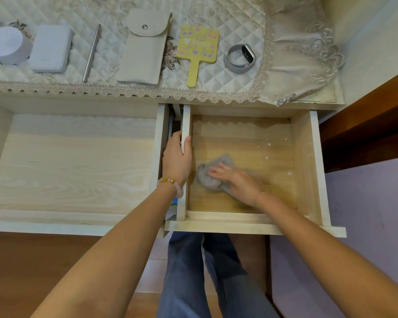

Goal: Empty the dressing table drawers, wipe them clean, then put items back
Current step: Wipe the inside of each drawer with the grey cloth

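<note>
While the left hand (177, 158) gripped the near side wall of the drawer (306, 161), thumb inside, the right hand (237, 181) pressed flat-fingered on the grey cloth (205, 177), bunched under its fingers.

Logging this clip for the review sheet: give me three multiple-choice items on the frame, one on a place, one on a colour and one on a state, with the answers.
1. Where is the grey cloth?
A. on the tabletop
B. in the right drawer
C. in the left drawer

2. What colour is the hand mirror?
A. yellow
B. blue
C. red

3. What is the left hand doing?
A. lying flat on the tabletop
B. gripping the right drawer's side wall
C. holding the watch

Answers:
1 B, the right hand presses it on that drawer's floor.
2 A, its body and handle are yellow.
3 B, thumb and fingers wrap the wall's top edge.
</note>
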### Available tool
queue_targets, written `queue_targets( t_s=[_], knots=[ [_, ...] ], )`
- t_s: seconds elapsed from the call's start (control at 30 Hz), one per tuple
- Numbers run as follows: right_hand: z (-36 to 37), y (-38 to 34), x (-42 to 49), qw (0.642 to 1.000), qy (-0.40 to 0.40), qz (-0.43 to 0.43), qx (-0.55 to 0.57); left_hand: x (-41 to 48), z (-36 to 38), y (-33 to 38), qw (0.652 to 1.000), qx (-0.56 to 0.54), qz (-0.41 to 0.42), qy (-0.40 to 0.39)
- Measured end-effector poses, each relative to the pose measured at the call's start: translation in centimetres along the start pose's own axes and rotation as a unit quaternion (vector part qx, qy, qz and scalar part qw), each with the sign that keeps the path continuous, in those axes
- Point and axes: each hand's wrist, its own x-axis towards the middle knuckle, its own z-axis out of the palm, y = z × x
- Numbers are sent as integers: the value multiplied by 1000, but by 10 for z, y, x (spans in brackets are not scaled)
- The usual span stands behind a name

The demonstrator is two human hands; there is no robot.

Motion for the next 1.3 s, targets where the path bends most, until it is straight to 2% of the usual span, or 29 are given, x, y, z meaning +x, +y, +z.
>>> queue_targets(
  t_s=[0.1,0.23,0.33,0.43,0.5,0.6,0.83,1.0,1.13,1.3],
  knots=[
    [-24,19,4,995,65,65,-28,0,0,0,1000,-6,1,0],
    [-34,40,0,979,145,141,-9,-1,0,0,1000,-13,-3,-3],
    [-29,47,-3,978,145,141,-41,-2,0,0,1000,-13,-9,-5],
    [-33,54,-6,979,101,138,-114,-1,1,-1,1000,-10,-7,-3],
    [-34,57,-7,981,101,121,-111,-1,1,-2,1000,-7,-7,-3],
    [-30,54,-4,980,147,104,-82,0,2,-2,1000,-2,-5,0],
    [-25,35,3,958,245,137,-52,0,2,-3,1000,-1,0,-2],
    [-29,15,3,929,283,224,78,0,0,0,1000,13,2,-9],
    [-35,-4,-4,898,307,242,201,-2,-4,4,999,27,10,-18],
    [-50,-28,-20,877,335,250,236,0,-17,14,994,70,-13,-85]
  ],
)
